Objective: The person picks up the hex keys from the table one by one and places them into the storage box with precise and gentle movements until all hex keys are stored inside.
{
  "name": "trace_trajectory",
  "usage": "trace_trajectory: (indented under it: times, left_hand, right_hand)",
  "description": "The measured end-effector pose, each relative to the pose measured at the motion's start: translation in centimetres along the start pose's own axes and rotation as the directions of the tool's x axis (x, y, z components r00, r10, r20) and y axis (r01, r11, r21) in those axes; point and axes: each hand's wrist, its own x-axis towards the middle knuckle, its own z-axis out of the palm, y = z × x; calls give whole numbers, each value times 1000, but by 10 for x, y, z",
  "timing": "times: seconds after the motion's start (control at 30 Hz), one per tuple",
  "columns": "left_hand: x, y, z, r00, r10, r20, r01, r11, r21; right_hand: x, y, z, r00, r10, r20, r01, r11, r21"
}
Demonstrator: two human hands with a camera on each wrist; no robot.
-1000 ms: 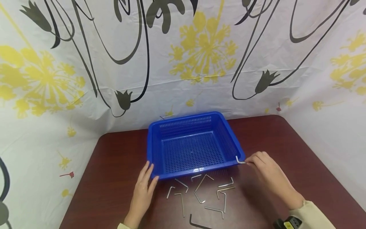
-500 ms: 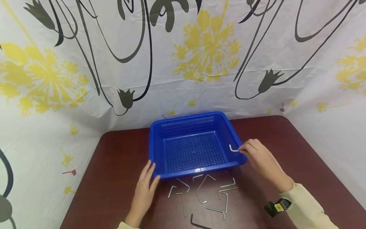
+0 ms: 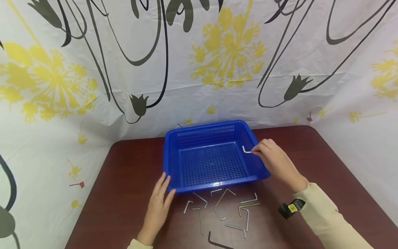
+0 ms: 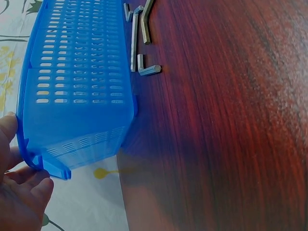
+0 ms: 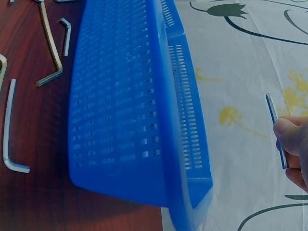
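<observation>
A blue plastic basket [image 3: 208, 166] with slotted sides stands towards the back of the table. My left hand [image 3: 157, 209] touches its near left corner, fingers along the rim and thumb by the front edge. In the left wrist view, the thumb and fingers lie around that rim corner [image 4: 36, 163]. Over the basket's right side my right hand [image 3: 273, 159] pinches a silver hex key [image 3: 244, 149] between thumb and fingers, its bent end pointing left. In the right wrist view the hex key [image 5: 270, 103] shows beyond the rim. The basket's mesh floor holds nothing.
Several L-shaped hex keys [image 3: 235, 227], silver and brassy, lie scattered on the dark red table [image 3: 133, 166] before the basket. A black hex key [image 3: 219, 245] lies nearest me. Patterned white cloth [image 3: 180, 83] hangs behind and beside the table.
My right hand has carried the hex key from the basket's near right corner leftward and away from me, over the basket. The left hand stays at its corner. The view has shifted slightly.
</observation>
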Motion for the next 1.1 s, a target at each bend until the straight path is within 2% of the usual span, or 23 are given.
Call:
trace_trajectory:
  times: [0.3, 0.77, 1.1]
  left_hand:
    - [1, -2, -1, 999, -34, 9, 34, 999, -9]
    - [-2, -5, 3, 1000, -17, -5, 16, 1000, -10]
    - [-3, -5, 5, 999, -31, -10, 30, 999, -24]
  right_hand:
    - [17, 2, 14, 1000, 4, 24, -5, 1000, 25]
    - [32, 13, 27, 997, 10, 73, -13, 999, 35]
    - [51, 23, 36, 995, 34, 91, -39, 998, 52]
